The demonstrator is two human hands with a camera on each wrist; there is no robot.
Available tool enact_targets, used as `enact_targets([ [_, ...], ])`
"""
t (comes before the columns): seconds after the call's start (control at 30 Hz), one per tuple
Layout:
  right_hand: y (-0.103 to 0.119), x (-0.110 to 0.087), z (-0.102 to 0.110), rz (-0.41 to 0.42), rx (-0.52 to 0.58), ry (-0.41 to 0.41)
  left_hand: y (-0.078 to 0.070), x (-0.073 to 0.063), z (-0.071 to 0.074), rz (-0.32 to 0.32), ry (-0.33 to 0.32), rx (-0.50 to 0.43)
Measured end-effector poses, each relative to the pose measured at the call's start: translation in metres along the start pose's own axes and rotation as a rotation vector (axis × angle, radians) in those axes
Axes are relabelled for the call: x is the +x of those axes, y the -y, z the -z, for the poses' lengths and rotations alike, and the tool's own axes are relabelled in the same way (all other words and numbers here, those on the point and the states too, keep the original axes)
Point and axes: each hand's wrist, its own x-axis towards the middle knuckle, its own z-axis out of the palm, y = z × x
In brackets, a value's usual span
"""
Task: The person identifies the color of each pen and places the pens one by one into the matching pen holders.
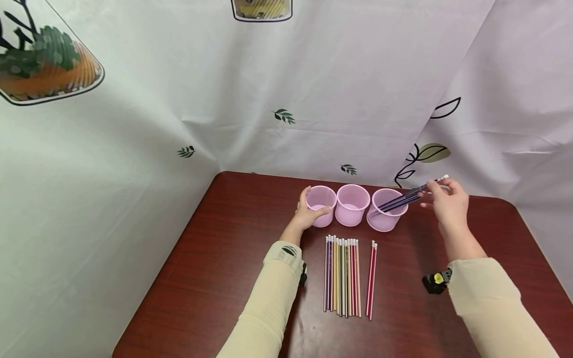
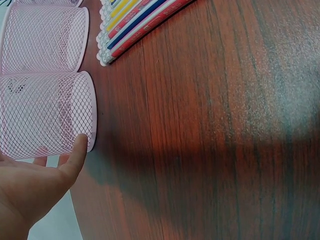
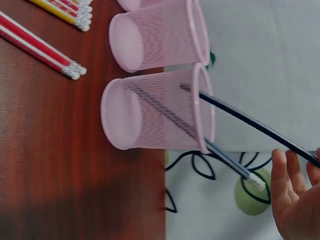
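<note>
Three pink mesh pencil cups stand side by side at the back of the table. My left hand (image 1: 308,213) holds the left cup (image 2: 42,115), thumb on the near side and fingers round its left side. The middle cup (image 1: 351,217) has no pencil in it. At the right cup (image 1: 383,223), my right hand (image 1: 447,204) pinches a dark pencil (image 3: 255,126) near its eraser end. That pencil slants down, its lower end just inside the rim. Another dark pencil (image 3: 226,161) leans inside the same cup, its white eraser sticking out.
In front of the cups lies a row of several pencils (image 1: 342,278) in purple, yellow, dark and red, erasers toward the cups. Two red pencils (image 1: 371,281) lie apart to its right. A patterned white cloth (image 1: 358,99) hangs behind the brown table (image 1: 215,258).
</note>
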Motion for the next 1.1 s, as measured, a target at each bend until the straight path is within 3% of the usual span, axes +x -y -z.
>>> enact_targets([
  [0.2, -0.007, -0.007, -0.005, -0.078, -0.144, -0.070, -0.001, 0.000, 0.000, -0.002, 0.002, 0.008],
  [0.47, -0.020, -0.009, -0.005, -0.159, -0.243, -0.120, 0.000, -0.001, -0.001, -0.023, -0.002, 0.004],
  [1.1, -0.033, -0.009, -0.003, -0.260, -0.171, -0.156, 0.000, 0.000, -0.001, -0.013, 0.000, 0.001],
])
